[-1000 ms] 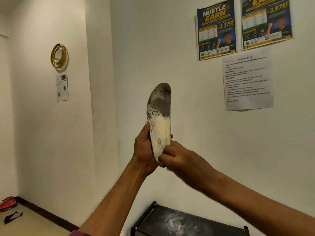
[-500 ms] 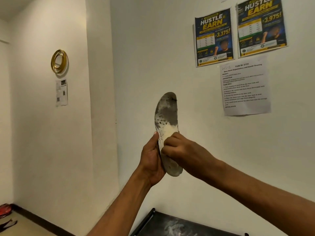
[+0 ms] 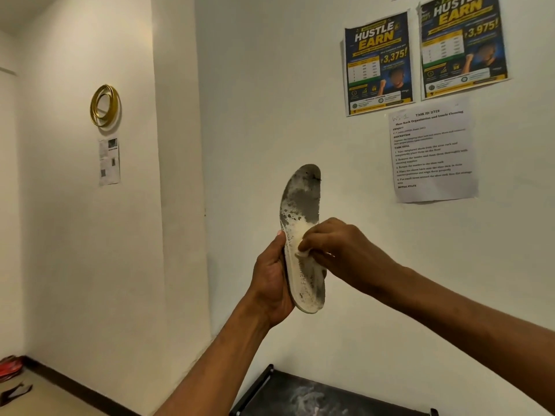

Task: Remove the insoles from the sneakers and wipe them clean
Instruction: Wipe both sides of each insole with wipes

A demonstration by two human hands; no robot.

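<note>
Insole (image 3: pixel 303 235), a pale one with a dark grey, grimy toe half, stands nearly upright in the middle of the frame, toe end up, held in the air in front of a white wall (image 3: pixel 270 115). The left hand (image 3: pixel 271 280) wraps its lower half from the left, thumb lying along the near edge and the other fingers hidden behind the insole, so it is clamped on the heel part. The right hand (image 3: pixel 342 253) comes in from the right with its fingertips bunched together, pinching a small white wad (image 3: pixel 303 250) against the insole's middle; the wad is mostly covered by the fingers and what it is made of cannot be told. Faint lettering runs along the insole's pale part but is too blurred to read.

In the upper right of the frame two blue and yellow posters (image 3: pixel 378 61) hang on the wall, the right one cut off by the top edge, with a printed task sheet (image 3: pixel 432 154) just below them. In the left part a coil of gold rings (image 3: pixel 105 106) hangs above a small paper (image 3: pixel 109 161).

At the bottom edge the dark top of a shoe rack (image 3: pixel 315 397) shows, cut off by the frame and dusted with pale marks, well below the hands. At the lower left corner, on the floor, a red item (image 3: pixel 10 367) and a dark one (image 3: pixel 16 393) are cut off and cannot be identified. Open air surrounds the insole on all sides.
</note>
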